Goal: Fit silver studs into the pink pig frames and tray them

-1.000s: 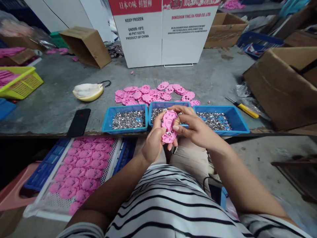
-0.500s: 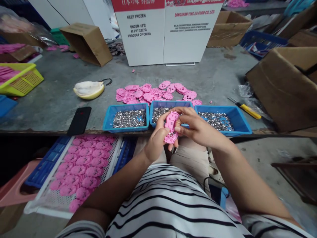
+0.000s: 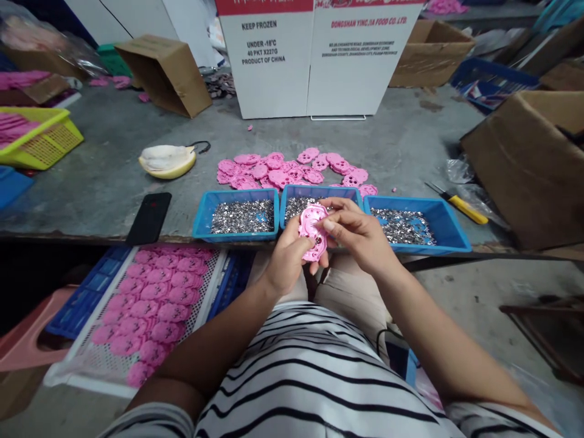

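Observation:
My left hand (image 3: 288, 258) is closed round the edge of a pink plastic piece (image 3: 312, 220) with moulded holes and ridges, held over my lap at the table's front edge. A few small shiny metal bits sit in its lower part, by my left thumb. My right hand (image 3: 360, 234) has thumb and forefinger pinched together against the piece's right side; whatever lies between those fingertips is too small to make out. Just beyond my hands stands the middle blue tray (image 3: 322, 190) of small metal parts, partly covered by my right hand.
A left blue tray (image 3: 197, 228) and a right blue tray (image 3: 449, 231) hold more metal parts. Behind them lie loose pink pieces (image 3: 278, 176). A phone (image 3: 148, 218), a fruit rind (image 3: 168, 163), a yellow-handled tool (image 3: 468, 208) and cardboard boxes surround them. Stacked pink pieces fill a white crate (image 3: 75, 371) below left.
My right fingertips have shifted up and inward over the pink piece, which is turned a little more face-up. The whole view has moved slightly.

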Tool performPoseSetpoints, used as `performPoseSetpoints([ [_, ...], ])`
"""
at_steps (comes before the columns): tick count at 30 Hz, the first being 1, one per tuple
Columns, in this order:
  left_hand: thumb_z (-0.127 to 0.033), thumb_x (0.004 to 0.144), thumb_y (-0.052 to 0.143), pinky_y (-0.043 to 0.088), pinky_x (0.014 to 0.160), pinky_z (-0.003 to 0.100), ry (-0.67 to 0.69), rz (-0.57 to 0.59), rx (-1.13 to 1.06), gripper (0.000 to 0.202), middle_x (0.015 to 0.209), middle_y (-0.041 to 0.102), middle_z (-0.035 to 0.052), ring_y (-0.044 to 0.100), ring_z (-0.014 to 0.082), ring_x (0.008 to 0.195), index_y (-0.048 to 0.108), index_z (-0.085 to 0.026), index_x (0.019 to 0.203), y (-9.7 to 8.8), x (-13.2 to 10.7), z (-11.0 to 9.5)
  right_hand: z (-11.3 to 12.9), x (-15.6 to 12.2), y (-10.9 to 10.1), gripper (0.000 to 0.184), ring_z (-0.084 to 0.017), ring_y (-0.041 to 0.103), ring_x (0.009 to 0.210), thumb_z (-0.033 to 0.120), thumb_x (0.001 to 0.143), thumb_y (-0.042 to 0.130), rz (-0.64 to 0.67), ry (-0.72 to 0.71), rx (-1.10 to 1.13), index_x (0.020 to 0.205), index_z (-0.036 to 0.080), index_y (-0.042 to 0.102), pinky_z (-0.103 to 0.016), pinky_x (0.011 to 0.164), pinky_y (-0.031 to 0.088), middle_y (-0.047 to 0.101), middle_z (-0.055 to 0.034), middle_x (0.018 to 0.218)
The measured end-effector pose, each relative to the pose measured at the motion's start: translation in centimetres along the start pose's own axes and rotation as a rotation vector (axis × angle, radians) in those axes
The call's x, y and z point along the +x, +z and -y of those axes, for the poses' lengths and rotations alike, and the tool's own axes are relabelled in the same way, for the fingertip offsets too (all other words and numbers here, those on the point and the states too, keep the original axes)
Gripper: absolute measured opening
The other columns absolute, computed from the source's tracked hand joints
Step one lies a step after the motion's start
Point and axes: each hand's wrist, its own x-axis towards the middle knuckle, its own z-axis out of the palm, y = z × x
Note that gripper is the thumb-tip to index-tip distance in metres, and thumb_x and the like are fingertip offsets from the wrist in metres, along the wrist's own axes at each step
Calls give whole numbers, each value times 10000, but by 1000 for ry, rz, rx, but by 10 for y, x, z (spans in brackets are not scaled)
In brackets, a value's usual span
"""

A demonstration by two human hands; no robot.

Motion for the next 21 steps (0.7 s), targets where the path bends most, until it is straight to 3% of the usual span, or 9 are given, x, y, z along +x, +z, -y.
performPoseSetpoints([
  [7,-335,722,596,328,365,149,37,-37,36,541,848,646,31,528,62,464,354,-157,1172,-6,-3,-1,-3,17,8,237,-217,574,1091,407,800,712,-129,25,150,738,180,683,-384,930,466,644,-84,1106],
  [14,-314,711,582,297,361,147,74,-154,104,505,768,637,10,505,53,437,380,-142,1141,-25,-18,-7,-21,51,27,206,-203,587,1008,379,820,622,-124,-8,52,751,185,622,-374,910,456,653,-77,1046],
  [17,-268,671,566,283,349,145,127,-269,145,476,708,618,-13,481,52,411,390,-146,1096,-39,-29,-11,-27,71,40,156,-198,592,913,301,845,578,-16,-77,-104,756,175,603,-357,848,460,667,-79,961],
  [19,-257,657,560,280,343,146,186,-385,164,466,705,619,-18,474,53,404,389,-154,1079,-51,-35,-15,-26,85,52,80,-210,582,898,210,830,584,127,-132,-318,795,155,630,-362,853,446,671,-90,928],
  [21,-270,660,564,277,340,149,270,-507,157,466,712,620,-22,478,57,407,383,-166,1076,-63,-39,-20,-21,97,67,145,-245,566,953,121,811,581,320,-191,-603,913,129,685,-380,883,424,674,-116,971],
])
